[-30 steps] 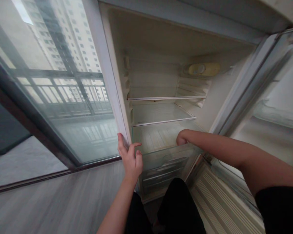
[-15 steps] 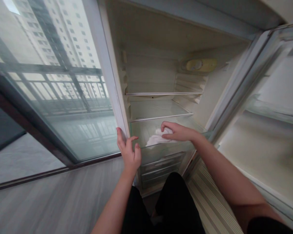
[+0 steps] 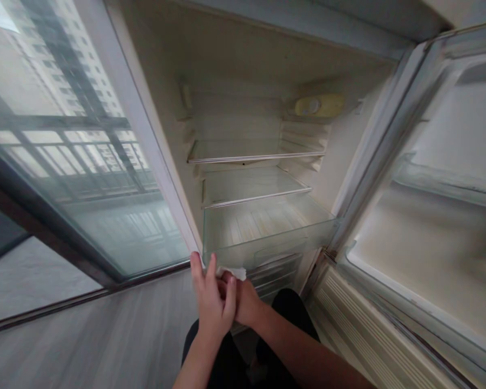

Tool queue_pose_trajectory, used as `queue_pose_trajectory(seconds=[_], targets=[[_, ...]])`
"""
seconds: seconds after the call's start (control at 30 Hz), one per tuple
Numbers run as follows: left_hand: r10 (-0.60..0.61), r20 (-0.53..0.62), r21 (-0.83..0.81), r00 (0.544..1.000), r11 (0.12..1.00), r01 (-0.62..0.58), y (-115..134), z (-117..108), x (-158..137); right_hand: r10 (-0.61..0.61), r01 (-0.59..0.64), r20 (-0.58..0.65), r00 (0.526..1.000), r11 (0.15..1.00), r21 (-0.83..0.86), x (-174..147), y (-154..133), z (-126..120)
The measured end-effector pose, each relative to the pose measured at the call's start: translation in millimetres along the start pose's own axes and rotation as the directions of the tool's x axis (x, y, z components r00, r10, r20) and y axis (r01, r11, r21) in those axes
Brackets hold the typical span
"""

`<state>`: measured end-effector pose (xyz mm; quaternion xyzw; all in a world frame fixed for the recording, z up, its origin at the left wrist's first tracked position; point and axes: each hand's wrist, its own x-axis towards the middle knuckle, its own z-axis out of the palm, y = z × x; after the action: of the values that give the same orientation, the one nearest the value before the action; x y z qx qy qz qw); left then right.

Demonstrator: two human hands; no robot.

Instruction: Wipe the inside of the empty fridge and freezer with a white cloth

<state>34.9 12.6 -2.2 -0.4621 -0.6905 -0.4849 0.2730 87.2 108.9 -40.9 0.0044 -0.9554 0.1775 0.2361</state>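
Observation:
My right hand (image 3: 249, 303) is closed on a white cloth (image 3: 235, 272), which sticks out above the fingers. Beside it, on its left, my left hand (image 3: 213, 302) has fingers stretched upward and apart, its thumb against the right hand. Both hands meet low in front of a clear drawer (image 3: 263, 246) in the open fridge. Whether the left hand also touches the cloth is hard to make out. Above the drawer are two glass shelves, an upper shelf (image 3: 255, 158) and a lower shelf (image 3: 251, 186).
The fridge door (image 3: 441, 243) stands wide on the right, with a clear door shelf (image 3: 445, 181). A yellowish lamp cover (image 3: 322, 105) is on the inner wall. Glass panes (image 3: 141, 232) and a grey floor (image 3: 117, 335) lie left. My knees (image 3: 295, 319) are close below.
My right hand has drawn the cloth out of the drawer, down and left to my left hand. The left hand has come slightly lower, and the view has shifted.

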Motion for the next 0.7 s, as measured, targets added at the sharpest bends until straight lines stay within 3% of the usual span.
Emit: queue_pose_trajectory(seconds=[0.07, 0.17, 0.27, 0.33, 0.4, 0.47, 0.63, 0.7], targets=[[0.097, 0.088, 0.072, 0.991, 0.992, -0.103, 5.5, 2.2, -1.9, 0.008, -0.008, -0.032, 0.999, 1.0, 0.016, -1.1, 7.9, -6.8], [0.184, 0.243, 0.133, 0.952, 0.966, -0.221, 4.0, 5.4, -1.9, 0.095, -0.103, -0.272, 0.958, 0.995, -0.016, -19.4, 44.7, -28.1], [0.201, 0.292, 0.214, 0.935, 0.939, -0.269, -1.2, 15.0, -2.2, 0.255, -0.304, -0.552, 0.794, 0.953, 0.004, -48.9, 95.8, -58.3], [0.209, 0.282, 0.261, 0.936, 0.923, -0.284, -1.5, 26.8, -3.7, 0.433, -0.464, -0.655, 0.619, 0.875, 0.139, -65.4, 124.0, -78.8], [0.192, 0.266, 0.297, 0.945, 0.916, -0.27, 1.6, 40.8, -5.6, 0.573, -0.573, -0.685, 0.449, 0.773, 0.271, -74.7, 142.9, -96.5], [0.161, 0.251, 0.323, 0.955, 0.916, -0.239, 5.7, 53.3, -6.4, 0.651, -0.624, -0.675, 0.347, 0.698, 0.353, -76.8, 155.1, -110.2], [0.111, 0.239, 0.328, 0.965, 0.926, -0.188, 4.8, 66.1, 4.1, 0.805, -0.62, -0.56, 0.198, 0.545, 0.564, -62.6, 182.3, -129.7], [0.112, 0.251, 0.339, 0.961, 0.92, -0.195, -1.3, 68.0, 13.6, 0.819, -0.598, -0.54, 0.193, 0.534, 0.597, -52.1, 192.0, -132.6]])
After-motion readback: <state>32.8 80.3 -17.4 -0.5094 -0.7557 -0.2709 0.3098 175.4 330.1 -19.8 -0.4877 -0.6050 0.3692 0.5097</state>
